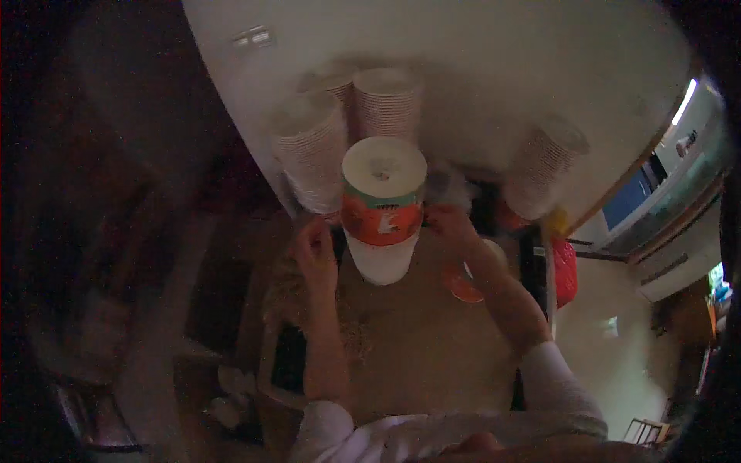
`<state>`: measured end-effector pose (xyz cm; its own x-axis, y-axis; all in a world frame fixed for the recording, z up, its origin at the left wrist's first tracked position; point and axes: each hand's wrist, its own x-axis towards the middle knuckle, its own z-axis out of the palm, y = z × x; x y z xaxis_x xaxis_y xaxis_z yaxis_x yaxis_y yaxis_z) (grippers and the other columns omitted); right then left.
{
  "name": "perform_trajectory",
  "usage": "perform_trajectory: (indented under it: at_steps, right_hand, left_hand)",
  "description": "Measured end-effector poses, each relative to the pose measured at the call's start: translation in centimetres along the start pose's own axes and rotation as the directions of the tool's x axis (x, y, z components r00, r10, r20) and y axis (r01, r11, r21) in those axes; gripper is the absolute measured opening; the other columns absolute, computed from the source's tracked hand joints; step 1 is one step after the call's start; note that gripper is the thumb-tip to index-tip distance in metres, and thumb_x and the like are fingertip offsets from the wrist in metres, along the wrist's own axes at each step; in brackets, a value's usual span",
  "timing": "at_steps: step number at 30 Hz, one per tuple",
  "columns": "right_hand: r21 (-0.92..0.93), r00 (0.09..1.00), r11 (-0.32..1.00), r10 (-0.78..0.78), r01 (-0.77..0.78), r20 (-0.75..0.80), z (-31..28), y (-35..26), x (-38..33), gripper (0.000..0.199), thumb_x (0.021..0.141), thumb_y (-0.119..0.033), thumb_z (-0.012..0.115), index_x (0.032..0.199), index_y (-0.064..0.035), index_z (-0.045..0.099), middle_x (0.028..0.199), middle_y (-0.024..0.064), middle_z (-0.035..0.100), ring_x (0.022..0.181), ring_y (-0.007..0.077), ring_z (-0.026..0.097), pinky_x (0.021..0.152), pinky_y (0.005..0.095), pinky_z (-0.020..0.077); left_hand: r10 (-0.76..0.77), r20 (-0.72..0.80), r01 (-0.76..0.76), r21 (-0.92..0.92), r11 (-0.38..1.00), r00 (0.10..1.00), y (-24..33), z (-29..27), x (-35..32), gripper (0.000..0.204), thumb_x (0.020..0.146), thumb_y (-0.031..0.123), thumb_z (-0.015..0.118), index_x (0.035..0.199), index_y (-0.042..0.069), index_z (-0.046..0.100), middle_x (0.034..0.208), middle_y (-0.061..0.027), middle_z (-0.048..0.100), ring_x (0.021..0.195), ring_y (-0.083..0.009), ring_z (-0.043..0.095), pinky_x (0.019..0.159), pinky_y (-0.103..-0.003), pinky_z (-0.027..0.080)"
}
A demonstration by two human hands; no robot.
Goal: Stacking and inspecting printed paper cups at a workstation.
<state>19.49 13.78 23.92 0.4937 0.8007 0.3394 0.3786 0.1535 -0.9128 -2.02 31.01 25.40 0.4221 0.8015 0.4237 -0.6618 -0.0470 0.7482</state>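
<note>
A paper cup (384,208), white with an orange and green band, stands bottom-up toward me in the middle of the view. My left hand (315,251) is against its left side, fingers curled by the band. My right hand (449,222) touches its right side at the same height. Both hands seem to grip it between them. Stacks of white ribbed cups rise around it: one stack (312,158) just left, one (388,100) behind, one (544,174) to the right. The light is dim and the picture blurred.
A brown cardboard surface (421,347) lies under my forearms. An orange round lid (461,287) sits on it by my right wrist. A red bag (566,272) hangs at the right. A white wall (463,54) fills the back; dark shelving is at the left.
</note>
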Motion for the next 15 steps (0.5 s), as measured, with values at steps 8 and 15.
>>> perform_trajectory:
  at_steps: [8, 15]
  right_hand:
    - [0.212, 0.835, 0.826, 0.546, -0.523, -0.067, -1.8, -0.7, 1.7, 0.014, 0.074, -0.016, 0.053, 0.063, -0.0086, 0.054, 0.056, -0.0010, 0.048, 0.048, 0.0073, 0.041, 0.043, 0.0207, 0.0330]
    - [0.258, 0.805, 0.785, 0.592, -0.564, -0.041, -1.5, -0.2, 2.6, 0.010, 0.072, -0.017, 0.056, 0.065, -0.0101, 0.054, 0.058, -0.0005, 0.049, 0.047, 0.0078, 0.043, 0.041, 0.0197, 0.0328]
  left_hand:
    - [0.047, 0.141, -0.142, 0.809, 0.570, 0.989, -2.3, 1.1, 2.6, 0.021, 0.078, 0.015, 0.051, 0.091, -0.001, 0.054, 0.082, -0.0092, 0.059, 0.075, -0.0141, 0.055, 0.065, -0.029, 0.042]
    - [-0.315, -0.137, 0.331, 0.604, 0.725, 0.939, 0.7, 3.4, 3.1, 0.019, 0.076, 0.016, 0.054, 0.086, 0.002, 0.058, 0.070, -0.0009, 0.055, 0.060, -0.0091, 0.048, 0.055, -0.024, 0.038]
